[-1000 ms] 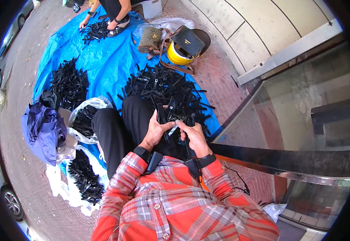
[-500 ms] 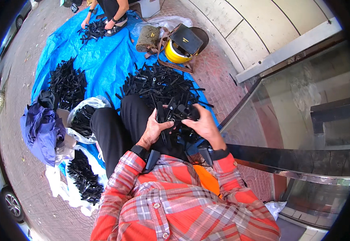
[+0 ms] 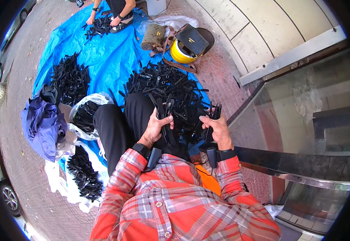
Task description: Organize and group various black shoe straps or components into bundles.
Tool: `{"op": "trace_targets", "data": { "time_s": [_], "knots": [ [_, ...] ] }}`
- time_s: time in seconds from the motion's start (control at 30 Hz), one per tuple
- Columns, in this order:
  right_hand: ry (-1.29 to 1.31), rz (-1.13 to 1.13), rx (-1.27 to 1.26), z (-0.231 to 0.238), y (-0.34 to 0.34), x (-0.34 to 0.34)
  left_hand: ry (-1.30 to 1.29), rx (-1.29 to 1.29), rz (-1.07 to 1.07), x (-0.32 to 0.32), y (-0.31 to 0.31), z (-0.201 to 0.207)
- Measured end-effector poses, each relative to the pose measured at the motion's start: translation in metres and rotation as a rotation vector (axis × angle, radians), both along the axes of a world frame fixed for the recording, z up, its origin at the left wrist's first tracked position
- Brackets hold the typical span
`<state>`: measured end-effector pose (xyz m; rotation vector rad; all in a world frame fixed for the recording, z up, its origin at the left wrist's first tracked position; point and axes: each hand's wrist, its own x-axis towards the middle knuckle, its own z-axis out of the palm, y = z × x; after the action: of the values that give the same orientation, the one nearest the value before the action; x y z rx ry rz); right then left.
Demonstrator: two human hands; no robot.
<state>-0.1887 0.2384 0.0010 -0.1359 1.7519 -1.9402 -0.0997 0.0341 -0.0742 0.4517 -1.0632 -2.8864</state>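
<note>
Left grip (image 3: 155, 127): closed around a left bundle (image 3: 160, 108) of slim black strips, thumb laid across it; the strips fan out above and below, so the person would do well to keep that thumb firm.
Right grip (image 3: 220, 128): closed on a smaller right bundle (image 3: 216, 113), thumb toward the other hand; a light pinch should suit it, tight enough that no strip slides out.
Gap between the bundles: the two are apart, with dark strips showing beneath; keeping them distinct probably helps avoid mixing.
Strip ends: they point unevenly; squaring them would likely make each bundle easier to hold, though single pieces are too small to tell apart.
Main pile (image 3: 159, 80): loose strips just beyond the knees, on the blue tarp (image 3: 106, 56); they lie crosswise, so a strip is best freed gently, without dragging its neighbours.
Wrist devices (image 3: 154, 158): one at each forearm; loose strips are best kept clear of them.
Clear bag (image 3: 99, 99): beside the left knee, holding more black strips, best left undisturbed by the knee.
</note>
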Motion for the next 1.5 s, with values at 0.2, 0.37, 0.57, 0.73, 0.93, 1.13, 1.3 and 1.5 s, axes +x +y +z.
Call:
{"op": "trace_targets", "data": {
  "time_s": [0.2, 0.37, 0.57, 0.73, 0.93, 1.13, 1.3, 1.5],
  "knots": [
    [-0.119, 0.144, 0.224, -0.01, -0.029, 0.041, -0.047, 0.02, 0.025, -0.002, 0.001, -0.001],
    [0.64, 0.592, 0.167, -0.012, -0.035, 0.046, -0.094, -0.032, 0.011, -0.004, -0.001, -0.003],
    [1.27, 0.809, 0.323, -0.01, -0.055, 0.074, -0.145, -0.015, -0.008, -0.005, 0.001, 0.0],
    [0.993, 0.523, 0.138, 0.0, -0.056, 0.08, -0.065, 0.16, 0.0, 0.001, -0.004, -0.004],
    [0.02, -0.016, -0.153, 0.024, -0.048, 0.04, 0.012, 0.127, -0.073, 0.002, -0.006, 0.002],
    [-0.076, 0.056, -0.177, -0.024, -0.076, 0.018, 0.038, -0.005, -0.108, 0.003, -0.009, 0.003],
    [-0.163, 0.002, -0.12, -0.042, -0.088, 0.021, 0.079, -0.03, -0.129, 0.004, -0.007, 0.003],
    [-0.339, -0.093, -0.197, -0.02, -0.087, 0.009, -0.101, 0.089, 0.067, 0.006, -0.004, 0.006]
  ]
}}
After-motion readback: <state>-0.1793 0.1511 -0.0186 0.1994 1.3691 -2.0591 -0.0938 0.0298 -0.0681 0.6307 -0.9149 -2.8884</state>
